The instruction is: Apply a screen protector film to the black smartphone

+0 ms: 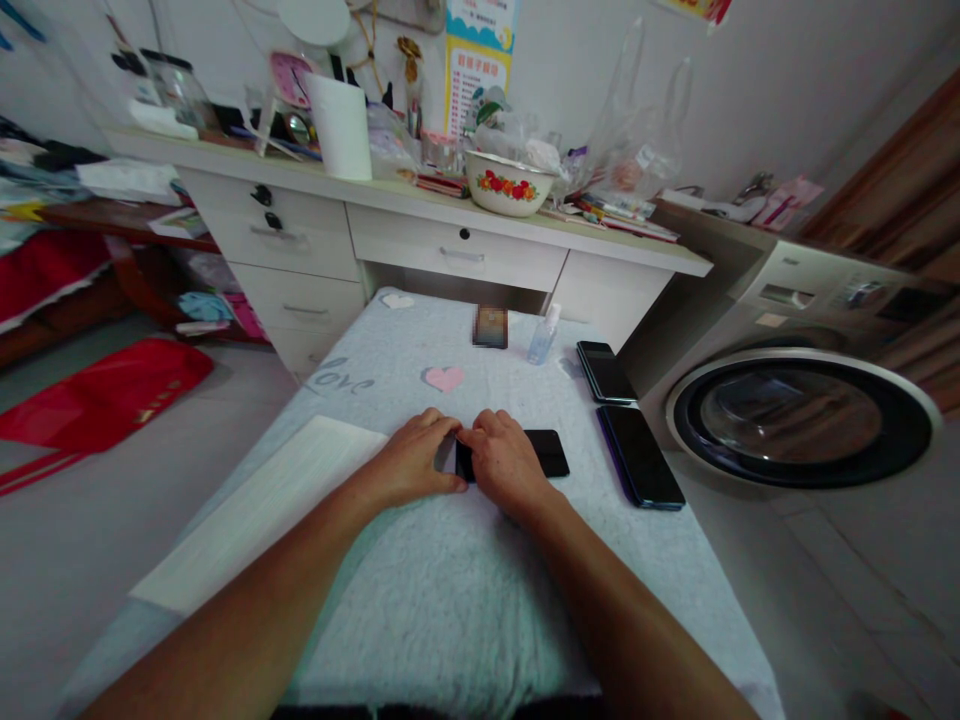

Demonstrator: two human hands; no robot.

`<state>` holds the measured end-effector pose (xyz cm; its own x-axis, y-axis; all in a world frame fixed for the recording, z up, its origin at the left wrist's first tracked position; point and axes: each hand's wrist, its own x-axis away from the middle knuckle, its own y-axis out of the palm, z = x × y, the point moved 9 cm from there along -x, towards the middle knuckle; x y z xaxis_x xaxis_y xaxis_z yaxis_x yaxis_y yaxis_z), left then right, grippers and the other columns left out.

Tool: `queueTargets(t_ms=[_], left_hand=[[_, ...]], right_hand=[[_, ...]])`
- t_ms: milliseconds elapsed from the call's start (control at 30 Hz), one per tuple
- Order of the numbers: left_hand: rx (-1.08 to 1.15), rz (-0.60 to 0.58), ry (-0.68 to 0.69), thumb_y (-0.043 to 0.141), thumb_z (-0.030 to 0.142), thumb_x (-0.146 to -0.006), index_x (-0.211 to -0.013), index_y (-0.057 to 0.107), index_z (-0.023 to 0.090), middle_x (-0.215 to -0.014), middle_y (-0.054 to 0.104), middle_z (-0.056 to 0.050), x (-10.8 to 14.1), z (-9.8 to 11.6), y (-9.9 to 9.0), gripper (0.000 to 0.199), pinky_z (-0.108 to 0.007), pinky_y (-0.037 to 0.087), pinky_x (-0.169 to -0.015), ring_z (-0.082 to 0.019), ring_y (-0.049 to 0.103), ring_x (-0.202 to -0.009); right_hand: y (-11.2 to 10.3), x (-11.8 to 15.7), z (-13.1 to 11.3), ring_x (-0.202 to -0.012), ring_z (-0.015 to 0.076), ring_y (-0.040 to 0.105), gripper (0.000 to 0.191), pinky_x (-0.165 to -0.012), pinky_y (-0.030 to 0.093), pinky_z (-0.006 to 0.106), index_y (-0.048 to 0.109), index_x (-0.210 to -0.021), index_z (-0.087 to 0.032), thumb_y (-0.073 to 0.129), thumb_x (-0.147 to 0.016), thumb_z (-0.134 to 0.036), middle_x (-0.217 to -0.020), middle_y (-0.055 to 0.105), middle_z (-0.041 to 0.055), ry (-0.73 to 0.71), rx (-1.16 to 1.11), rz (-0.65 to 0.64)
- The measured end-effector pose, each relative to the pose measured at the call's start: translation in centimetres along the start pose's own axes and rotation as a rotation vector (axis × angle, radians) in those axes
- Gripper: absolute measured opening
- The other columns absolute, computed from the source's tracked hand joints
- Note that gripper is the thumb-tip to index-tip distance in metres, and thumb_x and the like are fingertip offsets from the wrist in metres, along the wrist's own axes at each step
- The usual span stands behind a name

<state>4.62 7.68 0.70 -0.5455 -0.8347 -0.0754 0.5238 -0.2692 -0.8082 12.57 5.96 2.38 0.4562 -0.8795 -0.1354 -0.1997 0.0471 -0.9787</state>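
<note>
Head view: phone [550, 453] lies flat on the cloth-covered table [420, 600], left of a purple-edged device [641, 455]. Left hand [420, 455] brackets the phone's left end, thumb and fingers parted; right hand [506, 460] curls over its middle. Whether either grips cannot be determined.

Black phone [551, 453], pale grey-blue cloth [420, 600] (pink heart [445, 379] printed), red-flowered white bowl [514, 203]

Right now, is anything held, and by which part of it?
The left hand brackets the left end of the black smartphone; the right hand covers its middle. Whether either actually grips it cannot be told.
</note>
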Motion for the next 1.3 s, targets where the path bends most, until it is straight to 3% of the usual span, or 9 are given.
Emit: queueTargets(t_ms=[267,867,1300], left_hand=[[0.004,0.008,-0.013,0.073,0.041,-0.055,-0.106,0.054,0.022,-0.105,0.054,-0.006,0.1,0.2,-0.2,0.058,-0.039,0.042,-0.087,-0.027,0.05,-0.101],[-0.021,-0.013,-0.007,0.073,0.042,-0.057,-0.116,0.052,0.022,-0.109,0.052,-0.006,0.0,0.0,0.1,0.065,-0.037,0.041,-0.088,-0.026,0.051,-0.102],[-0.037,-0.034,-0.005,0.074,0.04,-0.057,-0.117,0.052,0.021,-0.11,0.052,-0.007,0.0,0.0,0.2,0.067,-0.036,0.043,-0.089,-0.026,0.051,-0.102]], right_hand=[[0.0,-0.3,0.1,-0.091,0.0197,0.044,0.031,-0.082,0.032,0.033,0.062,-0.111,-0.02,0.041,-0.089,-0.014,-0.096,0.055,0.0087,0.019,0.005,0.003],[-0.5,1.6,-1.4,-0.08,0.0183,0.043,0.025,-0.078,0.032,0.031,0.065,-0.101,-0.018,0.044,-0.086,-0.016,-0.093,0.056,0.0073,-0.11,0.018,-0.04],[-0.9,3.3,-1.5,-0.078,0.0166,0.042,0.023,-0.072,0.032,0.029,0.066,-0.097,-0.02,0.046,-0.086,-0.015,-0.09,0.054,0.0055,-0.079,-0.087,-0.026]])
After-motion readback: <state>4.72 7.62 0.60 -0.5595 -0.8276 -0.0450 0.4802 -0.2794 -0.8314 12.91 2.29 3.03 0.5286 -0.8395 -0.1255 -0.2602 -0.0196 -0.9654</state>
